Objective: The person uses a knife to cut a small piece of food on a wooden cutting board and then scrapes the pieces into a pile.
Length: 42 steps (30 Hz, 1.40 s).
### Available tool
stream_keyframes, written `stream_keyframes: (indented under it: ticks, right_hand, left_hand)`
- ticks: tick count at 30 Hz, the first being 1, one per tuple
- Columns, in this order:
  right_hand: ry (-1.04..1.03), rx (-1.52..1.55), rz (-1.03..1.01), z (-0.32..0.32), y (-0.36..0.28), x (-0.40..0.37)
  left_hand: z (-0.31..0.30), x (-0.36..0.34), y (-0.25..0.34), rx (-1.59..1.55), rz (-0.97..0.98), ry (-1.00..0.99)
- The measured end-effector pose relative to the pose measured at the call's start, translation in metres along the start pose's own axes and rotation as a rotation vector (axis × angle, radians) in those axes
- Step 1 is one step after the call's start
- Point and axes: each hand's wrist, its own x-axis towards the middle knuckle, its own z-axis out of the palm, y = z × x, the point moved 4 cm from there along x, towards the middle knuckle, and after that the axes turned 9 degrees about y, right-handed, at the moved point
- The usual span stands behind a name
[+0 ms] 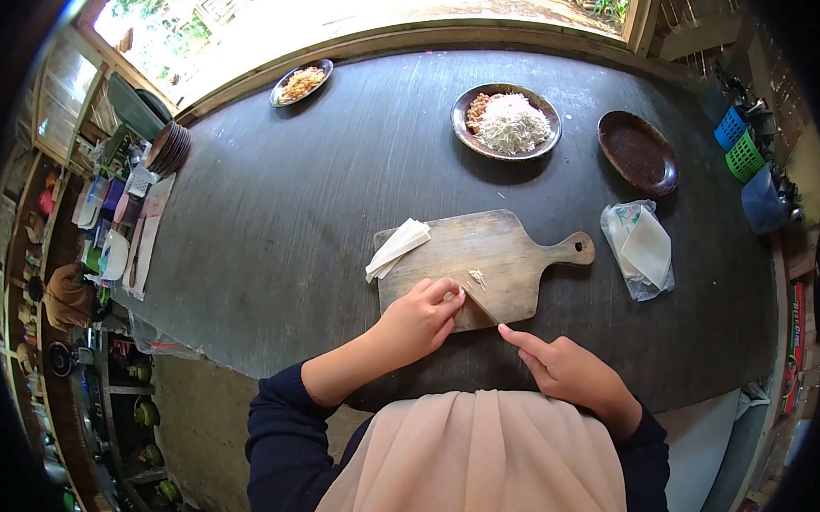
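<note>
A wooden cutting board (500, 250) with a handle lies on the dark table. My left hand (419, 319) rests on the board's near edge, fingers curled over a thin wrapper sheet (477, 311) spread there. My right hand (564, 365) is just off the board's near corner, index finger stretched out touching the sheet's edge. A pinch of white shreds (477, 276) lies on the board above the sheet. Folded white wrappers (397, 246) sit on the board's far left corner.
A bowl of white shreds and brown filling (507, 120) stands at the back, an empty dark dish (638, 152) to its right, a small filled dish (301, 82) far left. A plastic bag of wrappers (641, 248) lies right of the board. Shelves and stacked plates (168, 148) crowd the left.
</note>
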Motion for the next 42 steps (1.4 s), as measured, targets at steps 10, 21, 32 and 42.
stream_keyframes:
  ticks: [10, 21, 32, 42]
  right_hand:
    - [0.042, -0.014, -0.027, 0.004, 0.001, 0.003]
    - [-0.053, -0.039, 0.048, -0.008, 0.002, -0.007]
    - [0.012, -0.019, -0.021, -0.003, 0.003, -0.001]
    - [0.042, -0.005, 0.014, -0.006, 0.000, 0.000]
  left_hand:
    - [-0.001, 0.000, 0.004, 0.051, 0.030, 0.004]
    - [-0.001, 0.000, 0.005, 0.081, 0.035, 0.000]
    - [-0.002, -0.001, 0.003, 0.103, 0.008, -0.091]
    - [-0.004, -0.002, 0.000, 0.140, 0.024, -0.108]
